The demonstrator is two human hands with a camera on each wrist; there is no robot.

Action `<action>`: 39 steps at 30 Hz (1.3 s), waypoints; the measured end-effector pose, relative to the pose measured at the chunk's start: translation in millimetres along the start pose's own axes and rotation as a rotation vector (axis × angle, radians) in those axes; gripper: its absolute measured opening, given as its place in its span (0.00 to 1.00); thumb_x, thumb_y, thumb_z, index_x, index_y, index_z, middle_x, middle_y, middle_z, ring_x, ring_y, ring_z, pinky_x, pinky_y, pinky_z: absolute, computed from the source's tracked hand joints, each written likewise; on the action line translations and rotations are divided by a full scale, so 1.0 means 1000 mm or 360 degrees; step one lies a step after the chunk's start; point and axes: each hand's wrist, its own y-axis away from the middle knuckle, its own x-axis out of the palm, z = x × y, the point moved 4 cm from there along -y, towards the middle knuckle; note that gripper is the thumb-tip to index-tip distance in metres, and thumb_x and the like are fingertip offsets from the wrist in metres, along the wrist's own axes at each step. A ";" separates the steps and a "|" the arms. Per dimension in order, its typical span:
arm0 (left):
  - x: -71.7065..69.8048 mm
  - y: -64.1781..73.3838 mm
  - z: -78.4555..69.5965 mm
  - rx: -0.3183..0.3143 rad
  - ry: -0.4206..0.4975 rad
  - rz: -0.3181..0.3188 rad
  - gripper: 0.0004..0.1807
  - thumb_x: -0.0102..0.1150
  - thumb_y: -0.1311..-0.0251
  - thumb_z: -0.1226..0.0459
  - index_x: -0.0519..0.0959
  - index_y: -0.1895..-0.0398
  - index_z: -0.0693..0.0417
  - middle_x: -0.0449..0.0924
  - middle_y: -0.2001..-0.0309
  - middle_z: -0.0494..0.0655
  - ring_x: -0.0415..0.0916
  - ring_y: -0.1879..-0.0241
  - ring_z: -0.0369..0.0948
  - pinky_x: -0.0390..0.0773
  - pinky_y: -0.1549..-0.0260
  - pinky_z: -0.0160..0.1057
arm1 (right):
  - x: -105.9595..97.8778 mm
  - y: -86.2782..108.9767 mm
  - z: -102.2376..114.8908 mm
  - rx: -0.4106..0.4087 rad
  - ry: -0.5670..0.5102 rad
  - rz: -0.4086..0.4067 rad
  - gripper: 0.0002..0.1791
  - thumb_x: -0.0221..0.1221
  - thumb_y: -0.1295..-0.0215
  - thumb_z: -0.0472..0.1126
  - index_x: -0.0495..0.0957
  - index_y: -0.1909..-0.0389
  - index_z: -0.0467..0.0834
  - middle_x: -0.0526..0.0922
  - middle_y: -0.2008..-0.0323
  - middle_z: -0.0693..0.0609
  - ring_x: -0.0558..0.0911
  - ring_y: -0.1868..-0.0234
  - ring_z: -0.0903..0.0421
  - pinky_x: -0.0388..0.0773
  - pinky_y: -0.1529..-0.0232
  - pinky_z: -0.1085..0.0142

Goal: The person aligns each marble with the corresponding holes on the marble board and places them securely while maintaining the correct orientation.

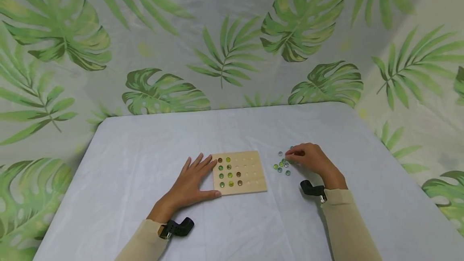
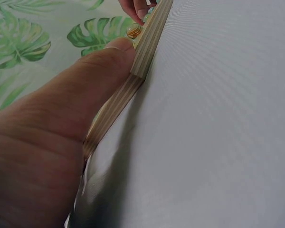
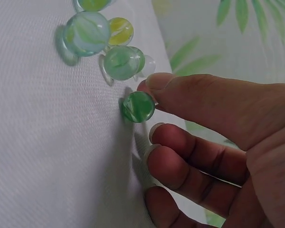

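Observation:
A wooden board (image 1: 259, 186) with rows of shallow hollows lies on the table, its two left columns filled with green, yellow and brown marbles (image 1: 230, 175). Two brown marbles (image 1: 239, 179) sit low in the third column. Spread along the board's left edge, my left hand (image 1: 190, 182) rests its thumb (image 2: 104, 61) at the near corner and its index finger at the far one. My right hand (image 1: 313, 160) is right of the board, thumb and index fingertips pinching a green marble (image 3: 138, 107) close to the cloth. Its other fingers curl loosely below.
Several loose clear, green and yellow marbles (image 1: 280, 170) lie between the board and my right hand. A white cloth covers the table (image 1: 163, 140); behind it hangs a leaf-print curtain (image 1: 232, 88). Each wrist carries a black camera (image 1: 181, 227).

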 end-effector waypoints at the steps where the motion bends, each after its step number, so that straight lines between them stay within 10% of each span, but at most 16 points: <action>1: 0.000 0.000 0.000 0.0000 0.0000 0.0000 0.54 0.54 0.53 0.27 0.59 0.26 0.42 0.52 0.25 0.43 0.39 0.24 0.46 0.34 0.29 0.54 | 0.000 -0.001 0.000 -0.0011 0.0004 -0.0004 0.10 0.64 0.37 0.45 0.86 0.58 0.46 0.84 0.59 0.49 0.78 0.62 0.54 0.76 0.63 0.62; 39: 0.001 0.000 0.002 -0.0001 -0.0051 0.0005 0.54 0.54 0.53 0.26 0.58 0.25 0.41 0.52 0.25 0.43 0.39 0.25 0.46 0.34 0.29 0.53 | 0.020 -0.024 0.048 -0.0364 -0.0165 -0.0135 0.12 0.66 0.39 0.47 0.87 0.57 0.48 0.83 0.69 0.57 0.75 0.72 0.57 0.73 0.72 0.67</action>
